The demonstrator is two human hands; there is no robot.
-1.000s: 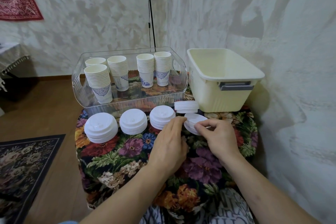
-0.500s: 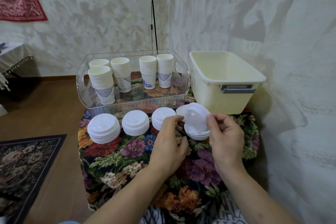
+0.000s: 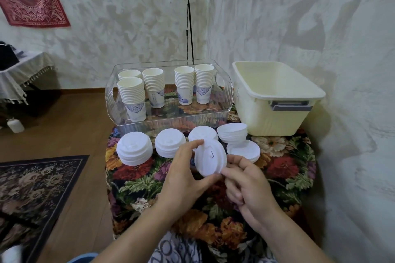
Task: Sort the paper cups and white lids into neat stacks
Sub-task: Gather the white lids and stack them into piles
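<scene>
Head view: a white lid [image 3: 210,159] is held tilted on edge above the flowered tablecloth [image 3: 284,168], clear of the stacks. It is pinched by the left hand [image 3: 186,174], whose forefinger is curled over the lid's upper left rim while the thumb is pressed against its lower edge. The right hand [image 3: 248,186] is brought in from the right, its fingertips [image 3: 232,158] laid against the lid's right and lower rim and its other fingers curled loosely beneath; the lid is thus gripped by both hands. Both forearms are extended from the near edge of the picture.

Five lid stacks are set in a row behind the hands: a tall left stack [image 3: 134,150], a second stack [image 3: 170,142], a third stack [image 3: 203,134] partly hidden by the held lid, a fourth stack [image 3: 233,132] and a low stack [image 3: 244,150] just near of it. Paper cups [image 3: 154,83] are stacked in the clear tray [image 3: 171,123] at the far side, and a cream tub [image 3: 275,100] is placed at the far right, close to the wall. Bare cloth is seen near of the stacks and to the right of the hands, up to the table's rounded edge.
</scene>
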